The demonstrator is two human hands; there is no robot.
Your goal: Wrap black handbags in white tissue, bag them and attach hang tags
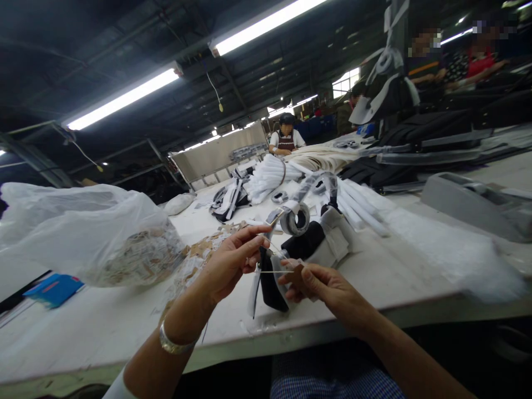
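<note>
My left hand (pixel 230 260) pinches a thin pale string loop (pixel 272 271) between thumb and fingers. The string stretches across to a small brown cardboard tag (pixel 296 279), which my right hand (pixel 326 285) grips by thumb and fingers. Just beyond the hands lies a rolled dark belt (pixel 298 220) in clear wrapping, with a metal buckle (pixel 275 216) at its near side. Behind and below the string is a black and white strap-like piece (pixel 272 291), partly hidden by my hands.
A clear plastic bag (pixel 83 221) of paper tags stands left, with loose tags (pixel 199 249) beside it and a blue packet (pixel 54 289) nearby. White tubes (pixel 268 177) lie farther back. A grey tape dispenser (pixel 474 202) is right. A person (pixel 286 138) sits across the table.
</note>
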